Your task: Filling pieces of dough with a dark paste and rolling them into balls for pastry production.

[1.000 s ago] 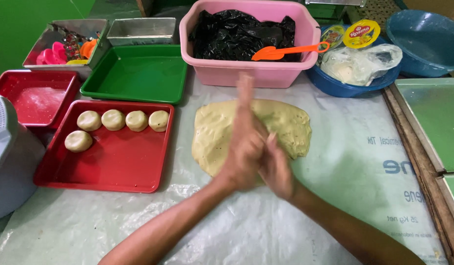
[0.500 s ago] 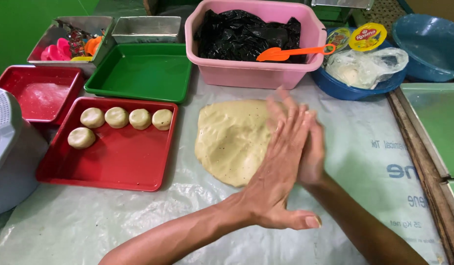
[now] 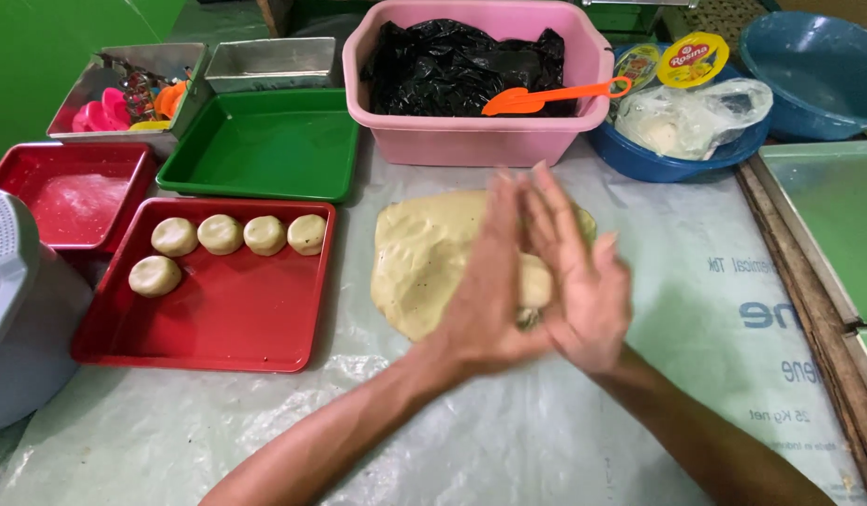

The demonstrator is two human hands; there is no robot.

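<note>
A view from above of a work table covered in clear plastic sheeting [image 3: 564, 440]. At the far left edge sits part of a white and grey plastic container [image 3: 16, 309]. In the upper left, a metal tray [image 3: 124, 94] holds pink and orange plastic pieces, and below it a small red tray [image 3: 68, 192] is dusted with white flour. Lower left of centre, a larger red tray [image 3: 218, 319] holds five round pale dough balls [image 3: 221, 234], four in a row with one below at the left. Above it are a green tray [image 3: 265, 145] and a metal tin [image 3: 269, 64], both bare inside. At top centre a pink tub [image 3: 471, 136] is lined with black plastic, an orange spatula [image 3: 546, 96] resting on its rim. In the middle, a flat sheet of pale dough [image 3: 424, 258] lies on the plastic. Over its right side, the left hand [image 3: 494, 281] and right hand [image 3: 583, 281] press palm to palm, fingers straight and spread, holding a small dough lump [image 3: 534, 286] between them. In the upper right, a blue bowl [image 3: 658, 164] holds a clear bag and a yellow-lidded tub [image 3: 693, 58]; another blue basin [image 3: 808, 70] sits at the corner, and green trays [image 3: 831, 215] run down the right edge.
</note>
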